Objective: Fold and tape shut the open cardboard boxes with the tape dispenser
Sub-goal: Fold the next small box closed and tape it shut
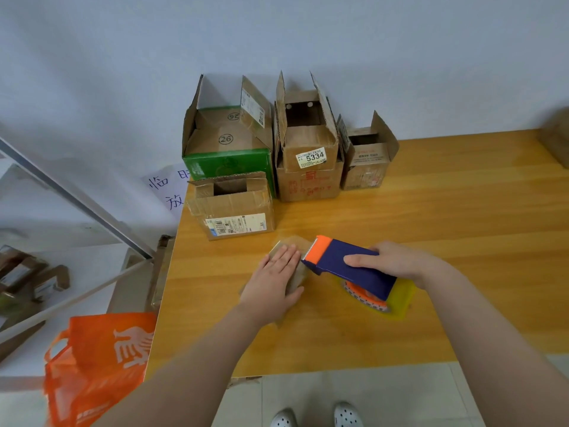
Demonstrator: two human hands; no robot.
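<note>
1. Left hand [274,272] lies flat, palm down, with the fingers straight and together. It presses on a small cardboard box [296,278] in the front-left part of the table [446,229]. That box is blurred and mostly hidden under the hand, so I cannot tell how its flaps lie.
2. Right hand [397,263] is curled round the tape dispenser [348,266], thumb across the side of its blue body, and holds it just right of the small cardboard box.
3. The dispenser's orange toothed head [317,249] points at that box and sits at its right edge, just beside the left fingertips. Whether the teeth touch the cardboard I cannot tell.
4. The tape roll [366,295] and a yellow plate [401,298] hang on the dispenser's side nearer the table's front edge.
5. Three boxes with raised flaps stand along the back edge near the back-left corner: a green box [228,158], a box labelled 5334 [309,180] and a smaller box [365,171] to its right.
6. A lower box with a shipping label [232,208] stands in front of the green box, by the left edge, its top partly open.
7. Another cardboard box [557,137] is cut off at the back-right.
8. An orange bag [95,365] stands on the floor beyond the left edge, and a paper sheet [167,189] with handwriting hangs beside that edge.
9. White shoes [317,417] show below the front edge.
</note>
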